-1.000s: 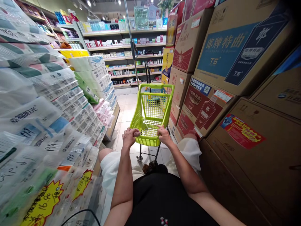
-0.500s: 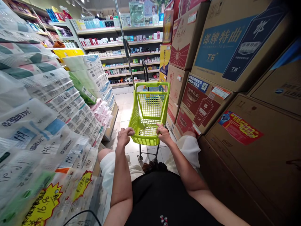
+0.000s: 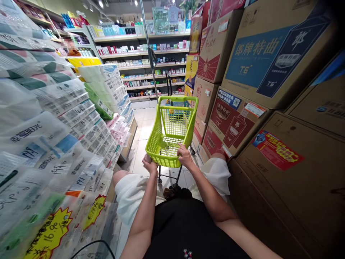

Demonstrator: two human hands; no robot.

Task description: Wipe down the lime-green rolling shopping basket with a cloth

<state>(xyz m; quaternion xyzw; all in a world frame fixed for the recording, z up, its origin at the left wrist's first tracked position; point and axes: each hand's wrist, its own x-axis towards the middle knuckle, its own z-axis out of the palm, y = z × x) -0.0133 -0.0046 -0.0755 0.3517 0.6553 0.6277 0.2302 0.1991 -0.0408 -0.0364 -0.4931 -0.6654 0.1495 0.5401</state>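
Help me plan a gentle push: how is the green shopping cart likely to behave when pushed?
The green shopping cart would probably roll readily, since small wheels show beneath it. Its openwork basket suggests it is light for its size. Carried high on slim legs, it might tip if shoved sideways.

A cart (image 3: pixel 165 160) stands on the floor (image 3: pixel 142 124) before the person (image 3: pixel 183 230). Packs (image 3: pixel 81 113) are piled on the left, boxes (image 3: pixel 234 118) on the right. Shelves (image 3: pixel 118 38) stand past the cart.
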